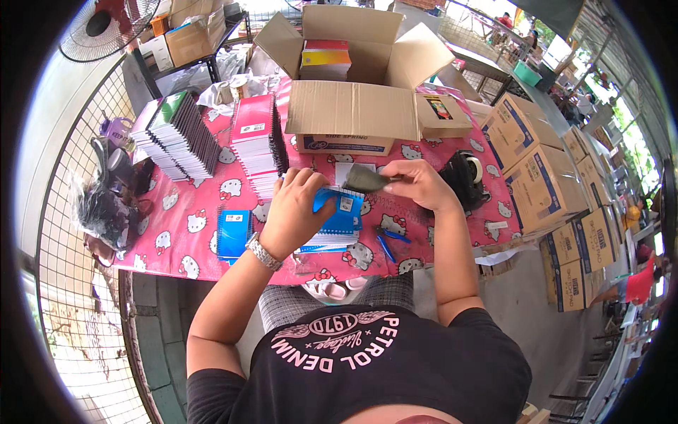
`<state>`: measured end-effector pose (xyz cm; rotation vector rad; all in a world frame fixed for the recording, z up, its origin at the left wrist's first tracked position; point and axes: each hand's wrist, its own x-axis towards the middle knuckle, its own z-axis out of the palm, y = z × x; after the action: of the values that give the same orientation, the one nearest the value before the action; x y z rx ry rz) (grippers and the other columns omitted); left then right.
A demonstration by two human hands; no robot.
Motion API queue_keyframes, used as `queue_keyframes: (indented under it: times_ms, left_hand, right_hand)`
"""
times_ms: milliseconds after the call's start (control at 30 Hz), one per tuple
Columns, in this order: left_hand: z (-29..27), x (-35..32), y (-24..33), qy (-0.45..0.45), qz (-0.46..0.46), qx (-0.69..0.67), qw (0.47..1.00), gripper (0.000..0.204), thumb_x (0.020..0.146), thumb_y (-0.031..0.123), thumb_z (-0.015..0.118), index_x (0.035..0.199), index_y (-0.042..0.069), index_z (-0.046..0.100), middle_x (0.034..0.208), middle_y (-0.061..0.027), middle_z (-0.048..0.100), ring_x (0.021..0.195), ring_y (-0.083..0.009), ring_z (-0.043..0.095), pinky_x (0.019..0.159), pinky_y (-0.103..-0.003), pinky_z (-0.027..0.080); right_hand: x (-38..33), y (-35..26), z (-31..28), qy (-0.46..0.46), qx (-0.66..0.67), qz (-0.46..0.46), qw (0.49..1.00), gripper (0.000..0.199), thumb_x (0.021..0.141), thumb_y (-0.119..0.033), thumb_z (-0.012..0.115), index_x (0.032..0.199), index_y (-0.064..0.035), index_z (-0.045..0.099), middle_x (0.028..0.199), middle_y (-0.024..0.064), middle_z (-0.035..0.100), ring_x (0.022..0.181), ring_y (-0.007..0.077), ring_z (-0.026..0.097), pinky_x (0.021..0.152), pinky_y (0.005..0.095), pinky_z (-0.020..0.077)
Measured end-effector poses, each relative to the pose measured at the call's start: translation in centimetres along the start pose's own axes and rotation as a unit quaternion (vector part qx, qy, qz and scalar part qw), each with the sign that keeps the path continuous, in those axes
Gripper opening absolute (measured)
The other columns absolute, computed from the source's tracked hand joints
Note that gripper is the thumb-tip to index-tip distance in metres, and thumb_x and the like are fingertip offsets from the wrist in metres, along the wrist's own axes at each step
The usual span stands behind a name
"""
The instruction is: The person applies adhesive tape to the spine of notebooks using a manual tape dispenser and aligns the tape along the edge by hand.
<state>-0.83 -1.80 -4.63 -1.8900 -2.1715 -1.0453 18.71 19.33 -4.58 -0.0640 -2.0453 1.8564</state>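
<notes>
A spiral notebook with a blue cover [344, 220] lies on top of a small stack in front of me. My left hand [295, 205] is closed around its upper left part, the thumb over the cover. Between the thumb and fingers of my right hand [422, 185] is a dark olive, cloth-like piece [364, 179], just above the notebook's top edge. Its exact kind is unclear. Another stack of blue notebooks [234, 233] lies to the left. Blue-handled pliers [387, 242] rest on the table to the right of the notebook.
Tall stacks of pink notebooks [253, 131] and green-topped notebooks [173, 138] stand at left. An open carton [353, 109] holding notebooks is at the back. A black tape dispenser [458, 180] sits right, beside stacked cartons [540, 187]. Pink patterned cloth [173, 244] covers the table.
</notes>
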Motion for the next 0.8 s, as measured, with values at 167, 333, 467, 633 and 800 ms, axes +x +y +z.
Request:
queue_keyframes:
  times_ms: [167, 333, 467, 633, 800]
  left_hand:
    - [-0.7, 0.0, -0.5, 0.004, -0.004, -0.023, 1.000, 0.027, 0.078, 0.012, 0.073, 0.102, 0.004, 0.062, 0.105, -0.0113, 0.062, 0.107, -0.0320, 0.054, 0.095, -0.043, 0.045]
    - [-1.1, -0.2, -1.7, 0.019, 0.001, -0.060, 0.998, 0.026, 0.079, 0.009, 0.072, 0.101, 0.001, 0.061, 0.102, -0.0132, 0.062, 0.103, -0.0337, 0.054, 0.092, -0.042, 0.046]
    - [-0.9, 0.3, -1.4, 0.013, 0.012, -0.062, 0.998, 0.025, 0.080, 0.009, 0.073, 0.101, 0.001, 0.061, 0.100, -0.0135, 0.061, 0.101, -0.0340, 0.054, 0.091, -0.043, 0.046]
    - [-0.7, -0.1, -1.6, 0.018, -0.001, -0.075, 0.997, 0.027, 0.080, 0.011, 0.074, 0.101, 0.001, 0.061, 0.101, -0.0142, 0.060, 0.101, -0.0351, 0.053, 0.091, -0.042, 0.046]
    - [-1.2, 0.0, -1.9, 0.027, -0.014, -0.027, 0.999, 0.030, 0.080, 0.011, 0.075, 0.105, 0.001, 0.061, 0.103, -0.0140, 0.059, 0.099, -0.0345, 0.056, 0.088, -0.041, 0.048]
  right_hand:
    - [1.0, -0.5, -0.3, -0.001, -0.020, -0.009, 1.000, 0.023, 0.083, 0.008, 0.062, 0.104, 0.0032, 0.068, 0.104, 0.0073, 0.066, 0.098, 0.0171, 0.064, 0.090, 0.0309, 0.0507]
    - [1.6, -0.3, 0.2, -0.051, -0.098, -0.024, 0.994, 0.023, 0.082, 0.006, 0.065, 0.105, 0.0026, 0.068, 0.099, 0.0024, 0.066, 0.095, 0.0106, 0.059, 0.088, 0.0266, 0.0472]
    - [1.9, 1.3, -0.4, -0.032, 0.120, -0.067, 0.990, 0.022, 0.081, 0.006, 0.066, 0.103, 0.0035, 0.068, 0.102, 0.0048, 0.065, 0.097, 0.0135, 0.060, 0.090, 0.0278, 0.0460]
    - [2.0, 0.6, 0.8, 0.004, 0.033, -0.007, 0.999, 0.025, 0.081, 0.006, 0.066, 0.106, 0.0053, 0.069, 0.105, 0.0071, 0.062, 0.097, 0.0150, 0.060, 0.085, 0.0260, 0.0481]
    - [3.0, 1.0, 0.3, -0.060, -0.059, -0.027, 0.996, 0.028, 0.080, 0.007, 0.067, 0.108, 0.0051, 0.069, 0.103, 0.0059, 0.061, 0.096, 0.0137, 0.059, 0.083, 0.0244, 0.0471]
